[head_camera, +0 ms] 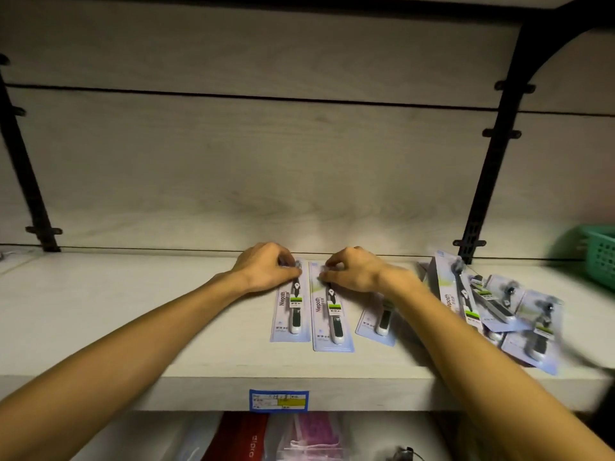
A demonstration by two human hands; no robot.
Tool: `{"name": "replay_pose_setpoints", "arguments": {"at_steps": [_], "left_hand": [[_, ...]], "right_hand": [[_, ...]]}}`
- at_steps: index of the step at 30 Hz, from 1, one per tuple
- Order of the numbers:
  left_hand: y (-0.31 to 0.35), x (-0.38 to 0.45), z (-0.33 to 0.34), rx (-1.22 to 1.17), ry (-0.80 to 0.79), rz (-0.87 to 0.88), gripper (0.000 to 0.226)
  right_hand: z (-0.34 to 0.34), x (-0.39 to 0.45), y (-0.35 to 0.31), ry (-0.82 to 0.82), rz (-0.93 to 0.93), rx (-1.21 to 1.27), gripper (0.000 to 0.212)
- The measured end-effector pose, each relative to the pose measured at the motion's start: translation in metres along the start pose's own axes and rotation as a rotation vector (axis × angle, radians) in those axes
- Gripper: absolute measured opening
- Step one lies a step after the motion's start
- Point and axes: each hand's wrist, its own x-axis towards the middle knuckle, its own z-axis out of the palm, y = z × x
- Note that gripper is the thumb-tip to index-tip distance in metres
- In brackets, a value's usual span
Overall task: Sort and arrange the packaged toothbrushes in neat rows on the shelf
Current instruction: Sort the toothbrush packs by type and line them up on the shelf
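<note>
Head view: row started, mostly undone. Two toothbrush packs lie flat side by side mid-shelf (100, 327): first pack (289, 309), second pack (330, 314). Left hand (266, 266) grip pinched on the first pack's top end, right hand (352, 269) grip pinched on the second's. A third pack (377, 322) sits skewed under the right forearm. The loose pile (509, 307) at right is unsorted.

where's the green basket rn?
In the head view, the green basket sits at the far right edge of the shelf, beyond the loose pile of packaged toothbrushes, and is partly cut off by the frame.
</note>
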Motion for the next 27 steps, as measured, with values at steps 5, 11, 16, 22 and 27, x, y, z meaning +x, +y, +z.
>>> {"name": "replay_pose_setpoints", "arguments": {"at_steps": [5,11,16,22,27], "left_hand": [[-0.003,0.003,0.004,-0.072,-0.035,0.064,0.051],[0.001,0.002,0.011,-0.105,0.052,0.121,0.031],[0.006,-0.003,0.008,-0.145,0.173,0.112,0.032],[0.016,-0.009,0.013,-0.161,0.053,0.118,0.042],[0.011,-0.012,0.011,-0.191,-0.030,0.155,0.033]], "right_hand": [[0.002,-0.001,0.006,0.024,-0.014,0.006,0.044],[-0.003,-0.004,0.004,-0.030,0.027,0.000,0.056],[-0.035,-0.021,0.023,0.111,0.144,-0.185,0.053],[-0.031,-0.045,0.051,-0.053,0.283,-0.336,0.041],[-0.020,-0.049,0.054,-0.023,0.198,-0.226,0.026]]}}
